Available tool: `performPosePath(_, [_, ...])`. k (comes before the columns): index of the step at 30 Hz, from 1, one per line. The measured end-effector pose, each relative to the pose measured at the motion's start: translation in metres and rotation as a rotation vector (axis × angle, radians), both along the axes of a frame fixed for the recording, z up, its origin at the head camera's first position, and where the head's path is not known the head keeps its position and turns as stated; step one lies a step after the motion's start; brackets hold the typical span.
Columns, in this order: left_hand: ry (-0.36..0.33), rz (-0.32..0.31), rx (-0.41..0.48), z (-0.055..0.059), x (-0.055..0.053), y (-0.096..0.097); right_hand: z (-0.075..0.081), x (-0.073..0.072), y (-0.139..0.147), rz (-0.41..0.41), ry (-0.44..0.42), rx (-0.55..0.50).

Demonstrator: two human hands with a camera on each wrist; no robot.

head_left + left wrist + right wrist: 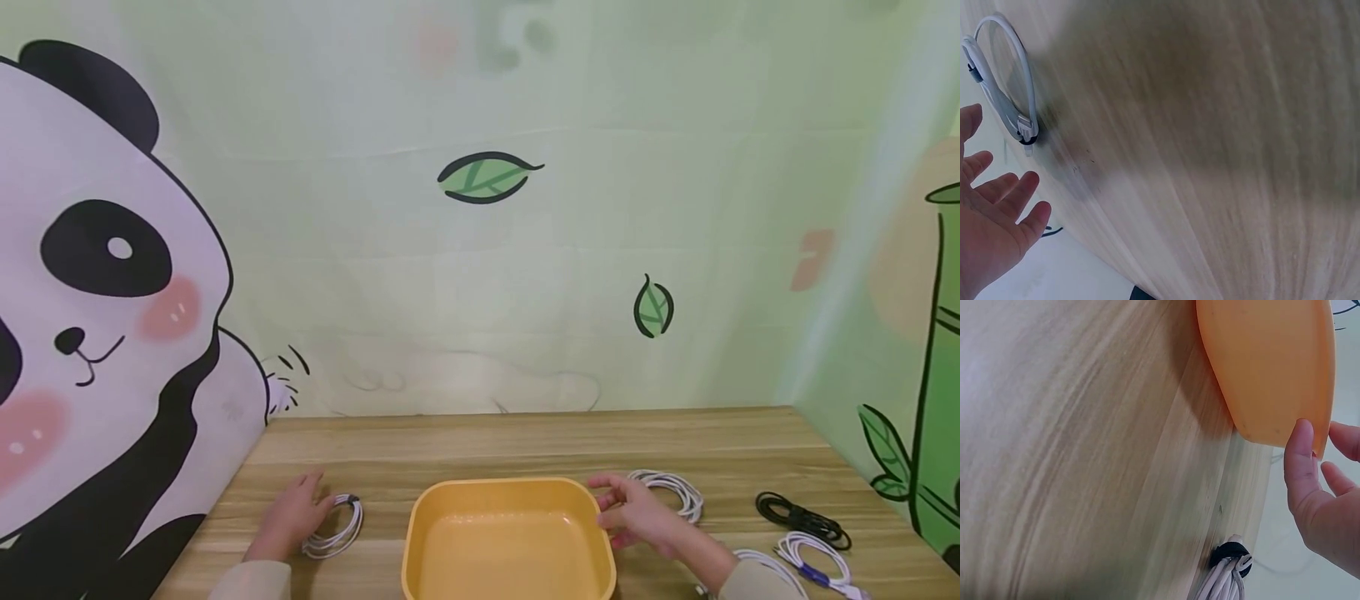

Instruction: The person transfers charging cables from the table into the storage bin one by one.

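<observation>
A yellow plastic bin [510, 558] sits at the front middle of the wooden table. My right hand [637, 515] is at its back right corner; in the right wrist view the thumb [1300, 459] lies against the outer wall of the bin [1266, 369] and fingertips bend over at the rim, pinching it. On the left, my left hand [295, 510] hovers beside a coiled white-grey cable [348, 533] with a dark tie. The left wrist view shows that hand [991, 219] with fingers spread, apart from the cable [1025, 75], which has a metal plug.
Right of the bin lie a coiled white cable [678, 492], a black cable coil [802, 521], a white cable with a blue tie [825, 562] and another white cable [772, 562], partly behind the right sleeve. A printed panda backdrop [487, 292] stands behind the table.
</observation>
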State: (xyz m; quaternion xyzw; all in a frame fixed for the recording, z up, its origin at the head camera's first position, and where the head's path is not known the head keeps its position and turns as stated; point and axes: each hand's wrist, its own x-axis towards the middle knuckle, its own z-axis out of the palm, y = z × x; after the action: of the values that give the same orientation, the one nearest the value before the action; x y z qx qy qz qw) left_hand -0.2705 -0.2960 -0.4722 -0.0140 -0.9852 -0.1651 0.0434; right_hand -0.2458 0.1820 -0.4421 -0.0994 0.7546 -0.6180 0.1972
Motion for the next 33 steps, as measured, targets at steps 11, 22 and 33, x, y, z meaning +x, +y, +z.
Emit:
performPosePath(11, [-0.007,0.027,0.006,-0.002,0.002,-0.005,-0.002,0.001,-0.001,-0.001,-0.022,-0.03])
performPosePath(22, [0.025,-0.001,0.047,0.0,0.004,-0.01,0.0,0.002,-0.001,-0.031,-0.069,-0.029])
performPosePath(33, [0.029,-0.02,0.11,-0.001,0.005,-0.014,0.002,0.003,0.0,-0.018,-0.083,-0.053])
